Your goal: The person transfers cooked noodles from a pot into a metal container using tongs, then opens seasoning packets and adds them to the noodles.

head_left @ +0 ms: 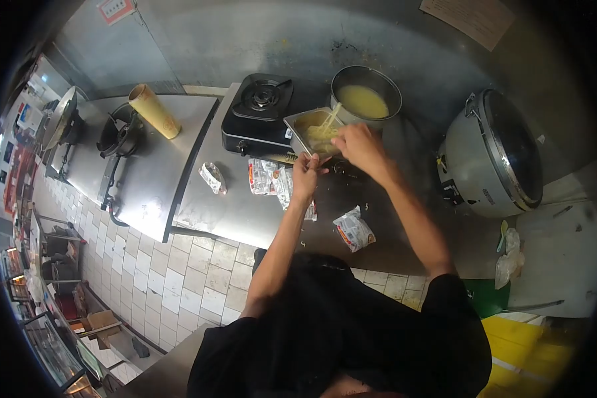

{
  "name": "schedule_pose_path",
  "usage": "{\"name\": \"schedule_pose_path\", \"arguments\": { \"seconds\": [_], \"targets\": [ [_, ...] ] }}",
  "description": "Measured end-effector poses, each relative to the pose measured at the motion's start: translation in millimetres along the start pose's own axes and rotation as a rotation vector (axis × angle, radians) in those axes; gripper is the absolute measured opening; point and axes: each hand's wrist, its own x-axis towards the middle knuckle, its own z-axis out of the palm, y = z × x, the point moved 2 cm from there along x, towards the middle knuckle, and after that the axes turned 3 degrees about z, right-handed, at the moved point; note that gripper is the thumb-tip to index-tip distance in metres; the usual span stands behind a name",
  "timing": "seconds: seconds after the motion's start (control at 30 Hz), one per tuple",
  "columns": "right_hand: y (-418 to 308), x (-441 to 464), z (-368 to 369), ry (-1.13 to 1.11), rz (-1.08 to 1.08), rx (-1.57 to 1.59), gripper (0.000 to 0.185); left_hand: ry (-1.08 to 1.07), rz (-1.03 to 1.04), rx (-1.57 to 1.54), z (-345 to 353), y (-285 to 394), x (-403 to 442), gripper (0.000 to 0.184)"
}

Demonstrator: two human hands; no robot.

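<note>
My left hand (306, 176) grips the near edge of a rectangular metal container (297, 136), which tilts beside the pot. Pale yellow strands, like noodles (323, 132), lie inside it, and some rise over its far edge. My right hand (359, 147) is closed at the container's right side, fingers over the strands; what it holds is too small and hidden to make out. Just beyond stands a dark-rimmed pot (393, 99) with yellowish liquid in it. Below my left hand, printed packets (262, 178) lie on the steel counter, partly behind my wrist.
A black portable gas stove (235, 126) stands left of the container, and a large lidded cooker (467, 166) to the right. Another packet (355, 229) and a crumpled wrapper (212, 178) lie on the counter. A yellow cylinder (155, 113) stands near a burner (119, 131) further left.
</note>
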Motion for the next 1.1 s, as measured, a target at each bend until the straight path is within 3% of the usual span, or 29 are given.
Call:
{"name": "schedule_pose_path", "arguments": {
  "seconds": [0.2,0.4,0.5,0.57,0.7,0.87,0.93,1.1],
  "targets": [
    [-22,25,-53,-0.078,-0.055,-0.197,0.023,0.023,-0.021,-0.027,3,1,1,0.019],
    [-3,24,-57,0.023,0.137,-0.192,0.028,0.025,0.009,-0.016,5,2,-1,0.018],
    [32,23,-29,0.114,0.213,-0.136,0.029,0.024,-0.007,0.033,9,10,-5,0.018],
    [46,21,-12,0.308,0.285,-0.124,0.029,0.021,-0.006,0.017,7,5,-4,0.018],
    [35,11,7,0.463,0.17,-0.048,0.026,0.013,0.001,0.039,4,0,-1,0.018],
    [7,-22,12,0.398,0.16,-0.007,0.025,0.013,-0.002,0.032,2,1,0,0.018],
    [-9,-35,11,0.38,0.061,0.107,0.026,0.014,-0.015,0.055,3,1,0,0.018],
    [-12,-48,22,0.127,0.047,-0.022,0.028,0.013,-0.021,0.04,-2,-3,0,0.017]
  ]
}}
